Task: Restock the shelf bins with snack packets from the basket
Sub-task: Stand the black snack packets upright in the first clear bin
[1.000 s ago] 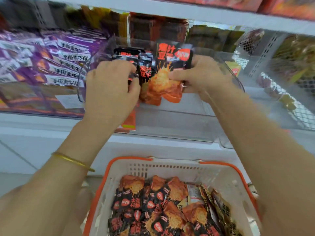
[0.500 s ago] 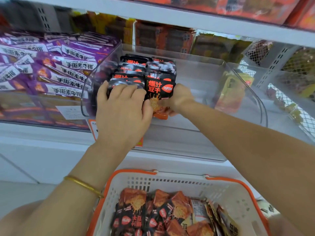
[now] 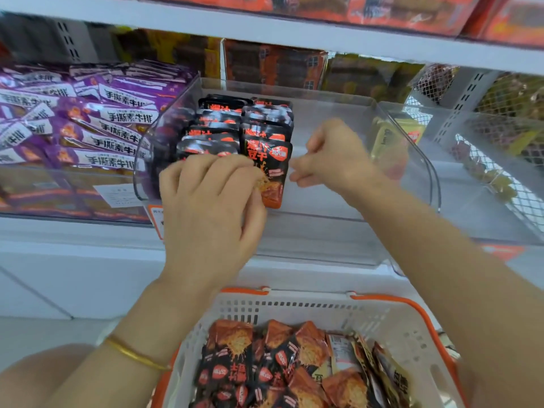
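Head view: left hand (image 3: 212, 213) masks packets (image 3: 266, 163); grip unclear.

Left grip (image 3: 210, 207) covers the front of the left row of black-and-orange snack packets (image 3: 209, 147), so its hold is unreadable. It half hides the orange-edged price tag (image 3: 156, 219). Right grip (image 3: 332, 160) is motion-blurred, contents unclear. White slatted plastic basket with orange rim (image 3: 382, 316) is cut off at the bottom edge. Goods behind the grey wire mesh (image 3: 500, 113) are too blurry.
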`<state>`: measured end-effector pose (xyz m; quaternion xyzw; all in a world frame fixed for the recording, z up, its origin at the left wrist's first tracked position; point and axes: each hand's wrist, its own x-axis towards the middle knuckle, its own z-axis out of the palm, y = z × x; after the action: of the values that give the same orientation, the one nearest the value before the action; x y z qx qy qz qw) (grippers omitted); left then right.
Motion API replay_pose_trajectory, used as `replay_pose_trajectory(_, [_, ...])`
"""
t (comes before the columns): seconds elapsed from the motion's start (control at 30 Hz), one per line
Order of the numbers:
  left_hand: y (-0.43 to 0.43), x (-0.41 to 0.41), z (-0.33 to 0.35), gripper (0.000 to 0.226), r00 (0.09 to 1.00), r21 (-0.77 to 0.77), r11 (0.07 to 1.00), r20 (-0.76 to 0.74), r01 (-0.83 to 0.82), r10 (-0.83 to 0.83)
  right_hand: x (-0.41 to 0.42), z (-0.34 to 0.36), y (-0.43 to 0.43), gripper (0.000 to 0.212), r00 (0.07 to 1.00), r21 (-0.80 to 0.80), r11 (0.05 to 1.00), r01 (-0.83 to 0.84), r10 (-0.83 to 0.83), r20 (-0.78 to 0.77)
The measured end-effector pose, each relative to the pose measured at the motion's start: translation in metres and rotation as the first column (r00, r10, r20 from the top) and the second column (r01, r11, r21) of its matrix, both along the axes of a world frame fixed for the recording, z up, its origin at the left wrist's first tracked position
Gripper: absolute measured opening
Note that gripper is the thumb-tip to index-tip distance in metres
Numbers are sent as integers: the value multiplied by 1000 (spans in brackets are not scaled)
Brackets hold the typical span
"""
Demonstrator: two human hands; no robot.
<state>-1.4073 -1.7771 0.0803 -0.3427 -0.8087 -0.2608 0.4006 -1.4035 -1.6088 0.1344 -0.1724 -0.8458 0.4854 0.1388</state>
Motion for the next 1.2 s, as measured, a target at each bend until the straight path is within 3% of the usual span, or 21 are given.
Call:
replay_pose_trajectory(0.1, [2,33,-14,21,993,-69,992,71,102,-97,65,-3,-9,33,970,-125,983,-133,104,-218])
replay_pose_trajectory(0.13, [3,42,-24,21,983,-144,981,146,133,-112,83,-16,-12,30,971,-161,970,-183,152,-185])
replay_pose_trajectory(0.2, [6,54,-50,25,939,-311,932,335,187,-77,102,-60,-13,23,968,-194,951,-241,251,28])
replay_pose_trajectory(0.3, [13,64,-80,34,855,-529,808,515,258,64,105,-163,2,18,805,99,926,-366,262,532])
replay_pose_trajectory(0.37, [18,64,-91,30,816,-614,734,559,290,146,106,-236,14,11,689,238,852,-467,181,702])
replay_pose_trajectory(0.4, [19,62,-96,29,811,-627,721,563,294,159,109,-267,17,12,664,273,818,-506,168,729])
replay_pose_trajectory(0.57, [26,57,-106,28,798,-668,686,563,287,215,111,-336,11,67,705,527,531,-664,208,678])
replay_pose_trajectory(0.73, [28,58,-111,29,800,-680,673,558,290,220,122,-352,16,52,695,625,406,-666,35,718])
replay_pose_trajectory(0.8, [28,57,-113,28,799,-681,673,558,288,222,122,-349,22,41,672,589,447,-673,36,740])
replay_pose_trajectory(0.87, [28,54,-114,25,795,-668,685,567,290,215,113,-340,28,32,625,502,546,-671,52,779])
replay_pose_trajectory(0.97, [28,50,-116,26,759,-619,718,620,319,197,99,-305,43,30,675,432,726,-534,60,735])
replay_pose_trajectory(1.1, [32,47,-116,30,579,-481,796,788,366,210,97,-226,50,21,784,127,920,-372,238,573])
replay_pose_trajectory(1.17, [35,46,-115,34,462,-360,851,872,384,160,107,-191,42,7,848,-99,960,-263,279,450])
replay_pose_trajectory(1.2, [37,46,-112,31,430,-295,880,895,371,119,110,-178,38,11,868,-184,956,-229,286,406])
